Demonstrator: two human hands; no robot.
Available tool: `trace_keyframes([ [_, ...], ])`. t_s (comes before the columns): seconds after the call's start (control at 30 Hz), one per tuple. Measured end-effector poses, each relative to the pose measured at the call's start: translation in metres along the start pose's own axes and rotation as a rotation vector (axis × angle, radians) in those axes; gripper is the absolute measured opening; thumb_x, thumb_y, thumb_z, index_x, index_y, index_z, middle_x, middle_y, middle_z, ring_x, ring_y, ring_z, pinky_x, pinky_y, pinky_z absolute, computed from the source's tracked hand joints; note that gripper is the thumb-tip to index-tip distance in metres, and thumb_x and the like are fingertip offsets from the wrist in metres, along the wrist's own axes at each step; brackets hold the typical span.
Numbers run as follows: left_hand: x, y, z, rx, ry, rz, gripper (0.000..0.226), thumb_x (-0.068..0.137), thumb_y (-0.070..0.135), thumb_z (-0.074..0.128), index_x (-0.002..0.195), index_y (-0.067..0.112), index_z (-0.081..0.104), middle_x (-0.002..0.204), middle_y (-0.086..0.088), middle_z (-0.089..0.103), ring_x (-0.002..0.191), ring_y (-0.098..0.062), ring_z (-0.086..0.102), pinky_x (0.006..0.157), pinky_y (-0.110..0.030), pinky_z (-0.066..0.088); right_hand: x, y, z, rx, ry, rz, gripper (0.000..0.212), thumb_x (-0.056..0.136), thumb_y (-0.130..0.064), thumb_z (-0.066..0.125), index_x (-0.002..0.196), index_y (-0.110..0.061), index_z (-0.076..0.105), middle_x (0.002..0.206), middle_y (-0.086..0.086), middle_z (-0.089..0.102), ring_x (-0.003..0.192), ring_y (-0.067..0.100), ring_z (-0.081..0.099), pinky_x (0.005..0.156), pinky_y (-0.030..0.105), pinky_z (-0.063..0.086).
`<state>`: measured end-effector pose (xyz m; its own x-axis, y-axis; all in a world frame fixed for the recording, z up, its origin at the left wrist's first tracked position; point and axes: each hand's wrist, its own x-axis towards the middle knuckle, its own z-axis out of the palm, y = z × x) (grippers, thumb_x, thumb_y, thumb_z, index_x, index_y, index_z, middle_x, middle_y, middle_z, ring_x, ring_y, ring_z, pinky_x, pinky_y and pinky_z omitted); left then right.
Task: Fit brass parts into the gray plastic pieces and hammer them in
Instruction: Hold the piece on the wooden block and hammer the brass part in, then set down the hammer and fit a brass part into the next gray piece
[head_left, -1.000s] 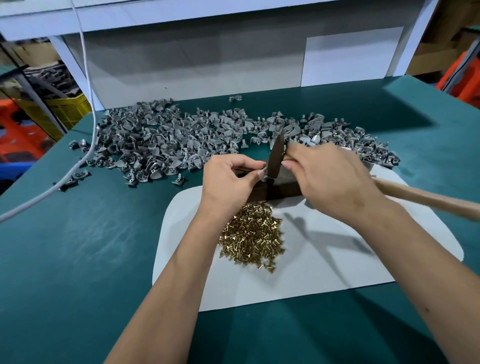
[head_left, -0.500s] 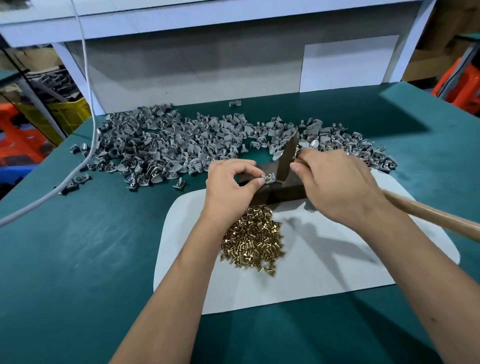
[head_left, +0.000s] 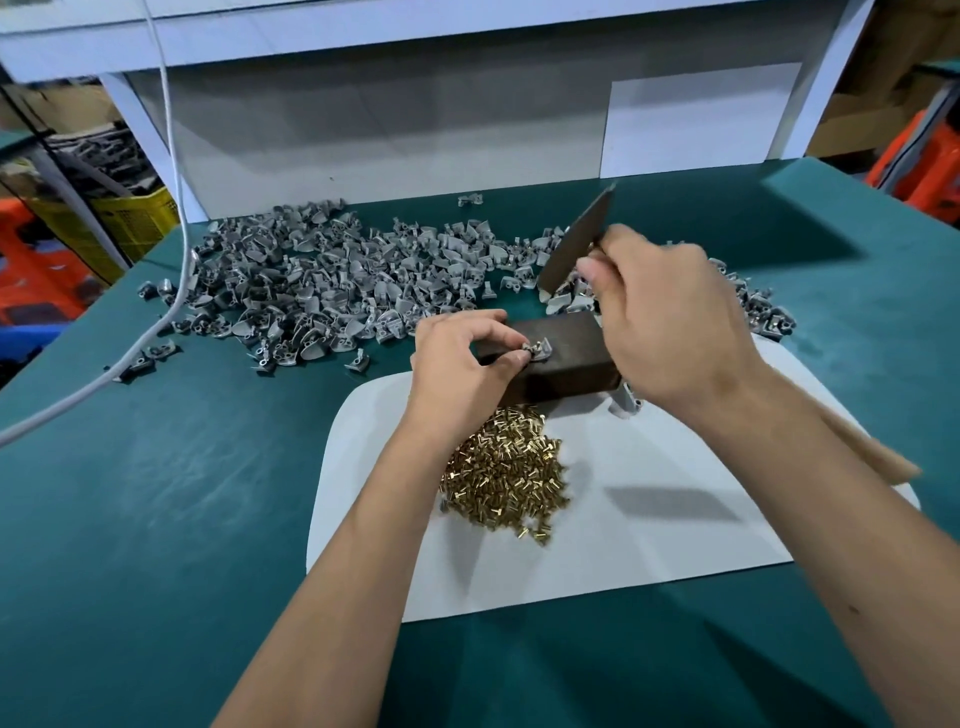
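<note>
**Gray piece pinched on the block, hammer head tilted above it**

Closest to the camera, both bare forearms reach in from the bottom edge over the teal table (head_left: 156, 519). Under them is a white mat (head_left: 649, 530) with a heap of small brass parts (head_left: 506, 475) sitting at its centre, just below the left wrist.

A bit further in, a dark block (head_left: 566, 358) lies on the mat's far edge. The left hand (head_left: 460, 364) has thumb and forefinger curled and pinches one gray plastic piece (head_left: 537, 349) right on top of the block, near its left end. The right hand (head_left: 670, 327) is wrapped round a hammer just behind the head; the dark hammer head (head_left: 576, 239) slants up and to the right, above the block, apart from the pinched piece. The wooden handle (head_left: 857, 447) pokes out past the right forearm, which covers most of it.

Behind all that, a big scatter of gray plastic pieces (head_left: 311, 280) spreads across the table. A white cable (head_left: 176, 208) drops down at the upper left, with a yellow crate (head_left: 104, 223) beyond the table edge.
</note>
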<state>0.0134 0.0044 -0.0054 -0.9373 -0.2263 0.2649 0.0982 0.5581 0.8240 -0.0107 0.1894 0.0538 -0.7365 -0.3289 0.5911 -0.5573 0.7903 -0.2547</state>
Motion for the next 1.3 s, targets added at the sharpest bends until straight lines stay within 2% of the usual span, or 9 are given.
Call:
trace_keyframes([
  [0.13, 0.000, 0.000, 0.001, 0.008, -0.002, 0.010, 0.020, 0.083, 0.018, 0.083, 0.082, 0.036, 0.076, 0.121, 0.008, 0.069, 0.130, -0.024, 0.054, 0.116, -0.047, 0.036, -0.010, 0.003, 0.011, -0.100, -0.271, 0.040, 0.023, 0.107, -0.039, 0.042, 0.099, -0.023, 0.057, 0.076, 0.002, 0.062, 0.068, 0.033, 0.057, 0.062, 0.037, 0.041],
  [0.37, -0.003, 0.001, 0.004, -0.071, 0.030, -0.024, 0.020, 0.085, 0.014, 0.080, 0.078, 0.032, 0.075, 0.119, 0.013, 0.068, 0.130, -0.022, 0.051, 0.115, -0.044, 0.035, -0.014, 0.038, -0.013, 0.264, -0.349, -0.051, 0.010, 0.084, -0.038, 0.076, 0.085, -0.031, 0.069, 0.067, -0.014, 0.066, 0.065, 0.005, 0.061, 0.061, 0.030, 0.048],
  [0.5, -0.003, 0.000, 0.004, -0.113, 0.007, -0.045, 0.012, 0.086, 0.013, 0.079, 0.080, 0.023, 0.078, 0.121, 0.011, 0.068, 0.131, -0.022, 0.050, 0.115, -0.047, 0.035, -0.023, 0.043, -0.012, 0.105, -0.608, -0.093, 0.023, 0.068, -0.041, 0.088, 0.084, -0.033, 0.074, 0.073, -0.019, 0.069, 0.071, 0.001, 0.064, 0.069, 0.033, 0.055],
  [0.6, -0.004, 0.001, 0.004, -0.107, -0.002, -0.038, 0.012, 0.086, 0.013, 0.079, 0.080, 0.023, 0.077, 0.122, 0.010, 0.068, 0.133, -0.022, 0.049, 0.116, -0.048, 0.034, -0.031, 0.045, -0.007, 0.071, -0.651, -0.106, 0.025, 0.068, -0.051, 0.084, 0.082, -0.034, 0.073, 0.077, -0.016, 0.068, 0.076, 0.005, 0.064, 0.071, 0.038, 0.056],
  [0.73, -0.006, 0.002, 0.003, -0.104, -0.012, -0.037, 0.015, 0.086, 0.013, 0.078, 0.078, 0.026, 0.077, 0.124, 0.011, 0.067, 0.134, -0.022, 0.048, 0.117, -0.049, 0.033, -0.025, 0.046, -0.007, 0.177, -0.519, -0.084, 0.027, 0.072, -0.062, 0.075, 0.073, -0.035, 0.072, 0.069, -0.018, 0.067, 0.068, 0.000, 0.062, 0.063, 0.032, 0.052],
  [0.83, -0.006, 0.006, 0.003, -0.094, -0.019, -0.025, 0.017, 0.086, 0.013, 0.078, 0.077, 0.027, 0.076, 0.126, 0.010, 0.066, 0.134, -0.023, 0.048, 0.117, -0.049, 0.032, -0.016, 0.038, 0.003, 0.223, -0.342, -0.119, 0.019, 0.081, -0.049, 0.078, 0.090, -0.034, 0.072, 0.075, -0.020, 0.065, 0.074, 0.001, 0.060, 0.071, 0.034, 0.054],
  [0.93, -0.006, 0.008, 0.002, -0.092, -0.039, 0.005, 0.018, 0.087, 0.011, 0.077, 0.077, 0.026, 0.076, 0.128, 0.008, 0.067, 0.135, -0.025, 0.048, 0.117, -0.050, 0.031, -0.013, 0.027, 0.022, 0.186, -0.313, -0.198, 0.031, 0.084, -0.046, 0.078, 0.111, -0.034, 0.070, 0.093, -0.017, 0.059, 0.094, 0.010, 0.052, 0.087, 0.039, 0.050],
  [1.07, -0.008, 0.009, 0.001, -0.103, -0.033, 0.038, 0.003, 0.083, 0.026, 0.075, 0.080, 0.025, 0.075, 0.129, 0.009, 0.066, 0.134, -0.024, 0.049, 0.116, -0.052, 0.033, -0.016, 0.028, 0.035, 0.234, -0.181, -0.199, 0.025, 0.089, -0.038, 0.076, 0.110, -0.024, 0.076, 0.095, -0.007, 0.061, 0.096, 0.016, 0.051, 0.083, 0.038, 0.047],
  [1.3, -0.001, -0.001, -0.004, -0.034, 0.241, 0.019, 0.007, 0.094, 0.025, 0.071, 0.087, 0.024, 0.073, 0.097, 0.022, 0.066, 0.098, 0.006, 0.062, 0.095, -0.042, 0.055, -0.018, 0.055, 0.037, 0.100, 0.062, 0.226, 0.030, 0.086, -0.026, 0.082, 0.115, -0.024, 0.076, 0.084, -0.008, 0.068, 0.077, 0.015, 0.062, 0.082, 0.035, 0.058],
])
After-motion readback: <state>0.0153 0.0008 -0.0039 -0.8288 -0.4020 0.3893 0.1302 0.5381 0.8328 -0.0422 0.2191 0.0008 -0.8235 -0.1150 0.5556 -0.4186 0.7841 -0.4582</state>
